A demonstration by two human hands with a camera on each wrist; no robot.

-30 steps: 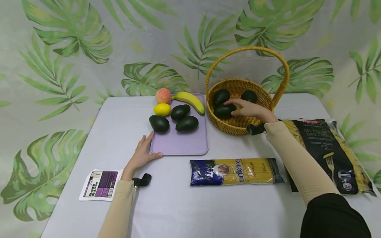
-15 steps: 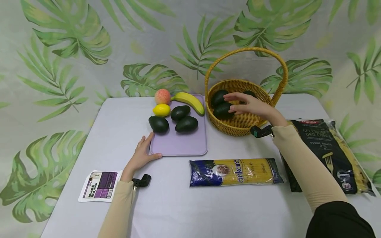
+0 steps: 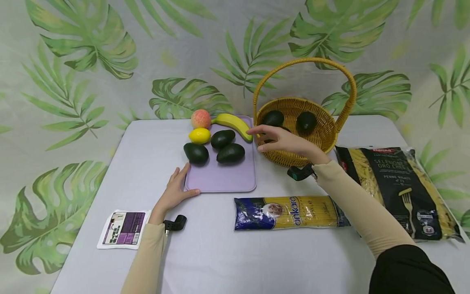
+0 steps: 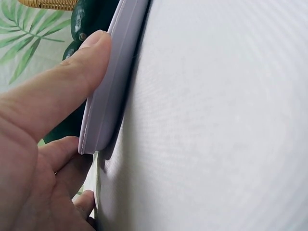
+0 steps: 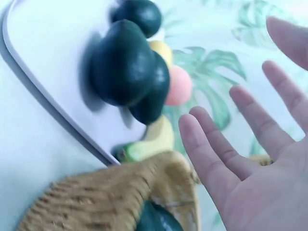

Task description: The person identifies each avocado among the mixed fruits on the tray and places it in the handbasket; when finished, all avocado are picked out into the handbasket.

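A lilac tray (image 3: 220, 179) holds three dark green avocados (image 3: 230, 153), a yellow lemon (image 3: 200, 136), a peach (image 3: 200, 119) and a banana (image 3: 235, 124). My left hand (image 3: 174, 194) rests at its near left corner, thumb against the front rim and fingers along the left side. Over the left rim of the wicker basket (image 3: 324, 141), my right hand (image 3: 282, 143) hovers with fingers spread and nothing held. Inside the basket lie a left avocado (image 3: 273, 118), a right avocado (image 3: 306, 121) and a third mostly hidden behind that hand. The right wrist view shows the bare palm (image 5: 269, 197).
In front of the basket lies a pack of spaghetti (image 3: 290, 212). A large bag of penne (image 3: 400, 192) is at the right. A white and purple pouch (image 3: 125, 228) sits left of my left forearm. The basket's tall handle (image 3: 304, 60) arches above it.
My right hand first rose off the avocados inside the basket, then moved left to its left rim, carrying nothing. The left hand and tray stayed put.
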